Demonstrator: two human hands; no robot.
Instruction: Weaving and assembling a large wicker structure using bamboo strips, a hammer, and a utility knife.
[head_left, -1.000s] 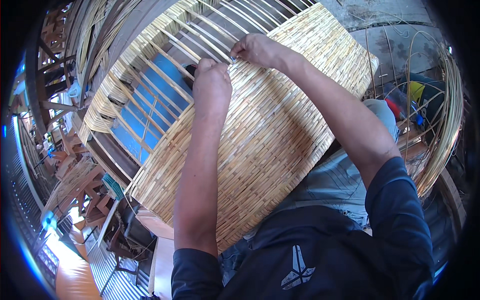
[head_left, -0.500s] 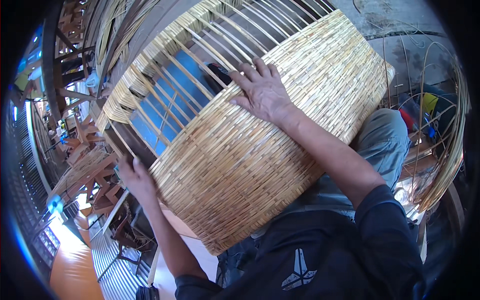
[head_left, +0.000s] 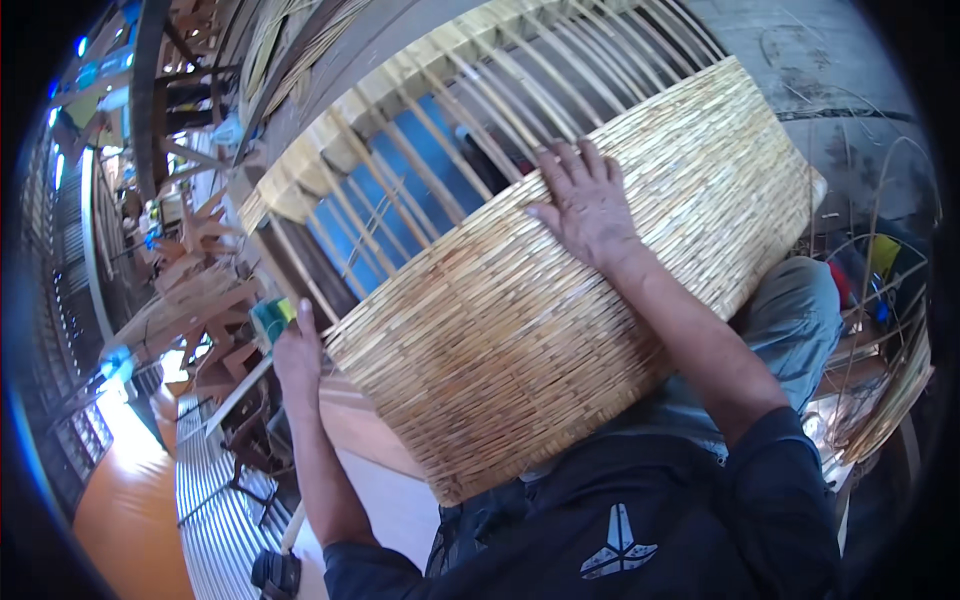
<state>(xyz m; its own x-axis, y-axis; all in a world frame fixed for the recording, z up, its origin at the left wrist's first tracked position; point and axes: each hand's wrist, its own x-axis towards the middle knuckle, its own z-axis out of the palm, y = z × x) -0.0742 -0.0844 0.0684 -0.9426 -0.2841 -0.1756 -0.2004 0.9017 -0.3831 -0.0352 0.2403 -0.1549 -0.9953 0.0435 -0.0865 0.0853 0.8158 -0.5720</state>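
Woven panel has slid rightward in view since half a second ago — it's across the lap, bare stakes running off its far edge. Right hand is flat on the weave by that edge, fingers spread, not clamped on anything, while the left hand is curled thumb-up by the left end near some green thing, can't tell if it's gripping. Looks like repositioning mid-weave to me — more weaving would call for both hands back at the stakes.

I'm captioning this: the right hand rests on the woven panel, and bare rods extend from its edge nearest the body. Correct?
No: in the head view, bare rods extend from the far edge. The right hand rests on the woven panel.
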